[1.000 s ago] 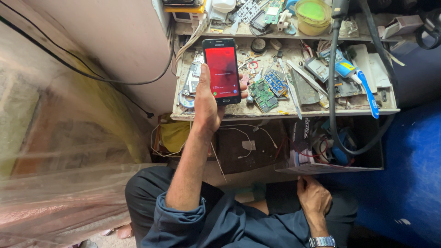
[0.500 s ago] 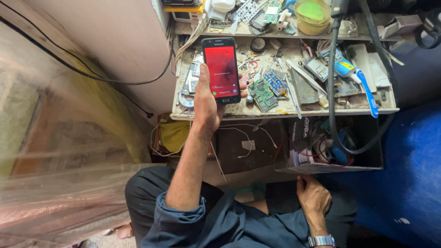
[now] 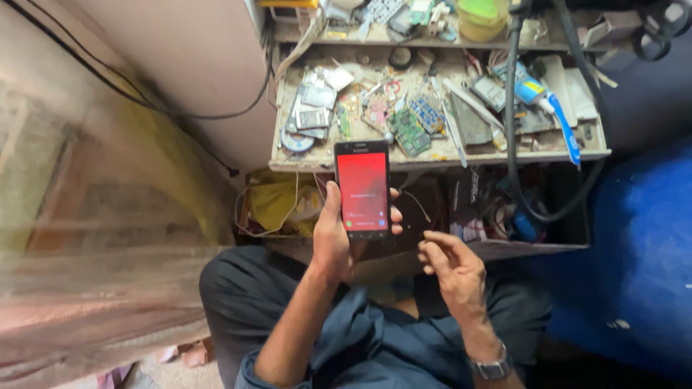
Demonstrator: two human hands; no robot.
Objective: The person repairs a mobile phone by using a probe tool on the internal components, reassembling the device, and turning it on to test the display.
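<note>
Head view: at frame centre the left hand [image 3: 333,241] grips a smartphone [image 3: 363,189] with a red screen, fingers wrapped round its edges. Just right, the right hand [image 3: 450,268] hovers empty, fingers loosely curled. Above, a cluttered tabletop [image 3: 303,162] carries a green circuit board [image 3: 410,133].

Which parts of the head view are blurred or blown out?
Head view: the plastic sheet at left is smeared and hazy; the phone in the left hand glows saturated red, its screen text unreadable; the right hand is slightly soft; the cluttered shelf is evenly lit.
</note>
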